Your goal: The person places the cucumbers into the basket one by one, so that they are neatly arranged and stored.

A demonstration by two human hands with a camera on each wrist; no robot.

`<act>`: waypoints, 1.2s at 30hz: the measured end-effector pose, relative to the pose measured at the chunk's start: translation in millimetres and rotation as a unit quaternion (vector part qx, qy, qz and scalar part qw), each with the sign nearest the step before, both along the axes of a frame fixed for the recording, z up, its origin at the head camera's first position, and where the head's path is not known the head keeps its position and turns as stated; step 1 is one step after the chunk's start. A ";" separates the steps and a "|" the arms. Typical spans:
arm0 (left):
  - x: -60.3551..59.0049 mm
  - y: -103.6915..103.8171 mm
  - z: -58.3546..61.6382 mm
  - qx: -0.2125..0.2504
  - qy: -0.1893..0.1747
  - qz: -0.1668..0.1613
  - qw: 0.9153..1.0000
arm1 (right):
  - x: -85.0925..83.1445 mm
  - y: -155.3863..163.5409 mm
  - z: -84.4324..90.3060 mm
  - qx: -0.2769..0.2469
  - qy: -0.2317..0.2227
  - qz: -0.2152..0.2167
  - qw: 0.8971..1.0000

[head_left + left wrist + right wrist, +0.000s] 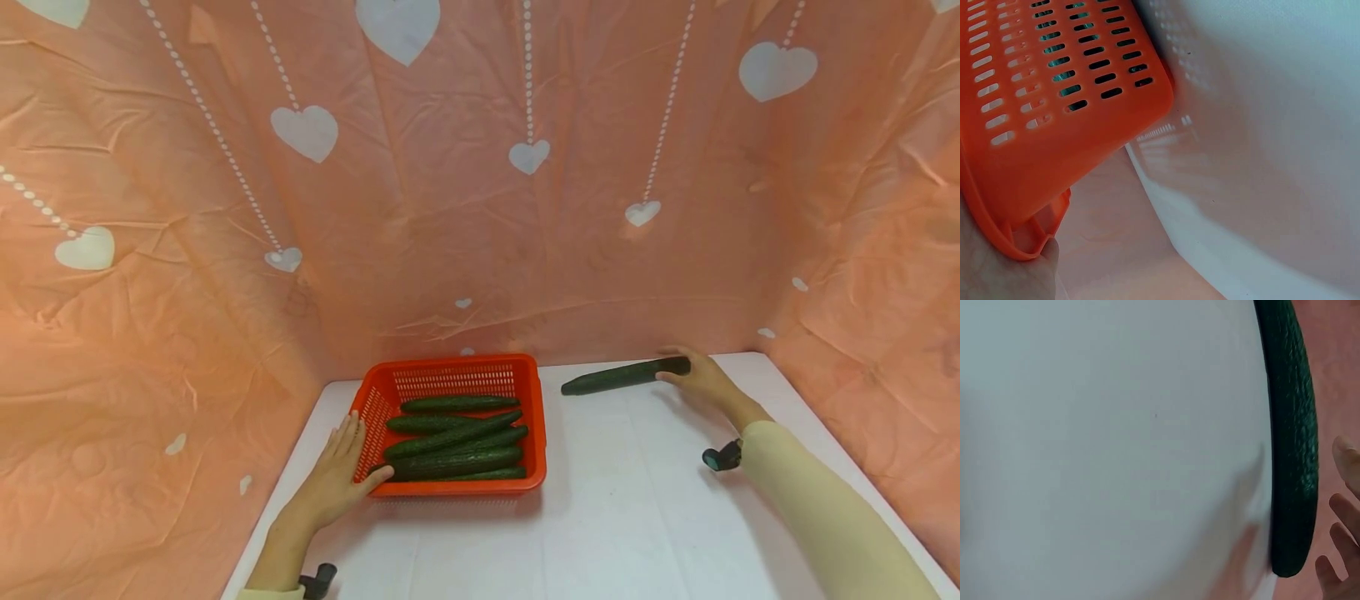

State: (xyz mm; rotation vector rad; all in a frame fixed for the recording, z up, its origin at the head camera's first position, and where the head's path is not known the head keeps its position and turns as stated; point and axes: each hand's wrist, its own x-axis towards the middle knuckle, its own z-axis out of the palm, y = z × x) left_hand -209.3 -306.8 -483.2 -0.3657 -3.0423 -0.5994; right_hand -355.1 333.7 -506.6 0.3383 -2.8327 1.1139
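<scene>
My right hand point(693, 377) is out at the far right of the table point(637, 517), just right of centre in the head view, and it has hold of the right-hand end of a loose cucumber point(624, 376). From the head view my fingers look wrapped over that end; in the right wrist view the fingertips point(1342, 515) show at the right edge just beside the cucumber's point(1291, 437) rounded tip, so I cannot tell how firm the hold is. The cucumber's long axis runs nearly side to side across the frame, tilted a little so the free end sits lower and to the left, pointing toward the orange basket point(534, 400). That free end lies near the basket's upper right corner but apart from it, with bare table between. My left hand point(337, 479) is at the lower left of the basket, fingers straight and spread along its left wall, thumb touching the near corner; the left wrist view shows the basket's point(1060, 125) rim resting against my palm. Inside the basket several cucumbers point(457, 446) lie stacked, their long axes also running left to right, much like the loose one. So the loose cucumber is to the right of the basket, and my right hand is plainly the nearer one.
</scene>
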 end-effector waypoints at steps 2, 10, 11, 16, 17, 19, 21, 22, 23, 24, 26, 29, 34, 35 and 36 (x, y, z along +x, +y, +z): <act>-0.2 0.2 0.4 -0.001 0.000 0.000 1.000 | -2.4 2.8 -1.5 0.002 -0.012 -0.004 1.000; 0.4 0.3 0.3 -0.004 -0.006 0.003 1.000 | -12.5 8.7 -9.6 -0.009 -0.023 -0.002 1.000; 0.5 0.4 0.3 -0.004 -0.006 0.004 1.000 | -13.3 8.8 -10.2 -0.011 -0.026 -0.002 1.000; 0.7 0.7 0.6 -0.001 -0.004 0.004 1.000 | -17.5 9.8 -11.8 -0.003 -0.037 -0.002 0.999; 0.7 0.8 0.6 -0.002 -0.004 0.004 1.000 | -18.1 9.8 -11.4 -0.001 -0.043 0.001 0.999; 0.4 0.8 0.7 -0.003 -0.003 0.004 1.000 | -18.9 11.0 -12.2 0.005 -0.050 0.002 0.999; 0.1 0.8 0.8 -0.005 -0.001 0.004 1.000 | -19.5 12.6 -13.9 0.009 -0.059 0.003 0.998; -0.1 0.7 0.7 -0.005 -0.001 0.004 1.000 | -19.1 13.3 -14.7 0.008 -0.062 0.002 0.998; -0.3 0.6 0.6 -0.005 -0.001 0.004 1.000 | -18.9 14.2 -15.9 0.011 -0.061 0.002 0.998; -0.4 0.5 0.6 -0.004 -0.001 0.004 1.000 | -18.7 14.9 -16.8 0.012 -0.056 0.002 0.998; -0.5 0.2 0.5 -0.002 -0.003 0.004 1.000 | -19.0 16.2 -19.1 0.012 -0.037 0.003 0.999; -0.3 -0.2 0.5 0.000 -0.004 0.004 1.000 | -18.6 17.9 -21.2 0.009 -0.010 0.003 1.000; -0.2 -0.8 0.4 0.001 -0.006 0.002 1.000 | -15.1 20.2 -22.1 0.013 -0.002 -0.006 1.000; -0.2 -0.9 0.4 0.002 -0.007 0.002 1.000 | -14.9 20.5 -22.1 0.023 0.002 -0.006 1.000; -0.3 -1.0 0.4 0.003 -0.007 0.002 1.000 | -14.7 20.9 -21.9 0.032 0.006 -0.005 0.999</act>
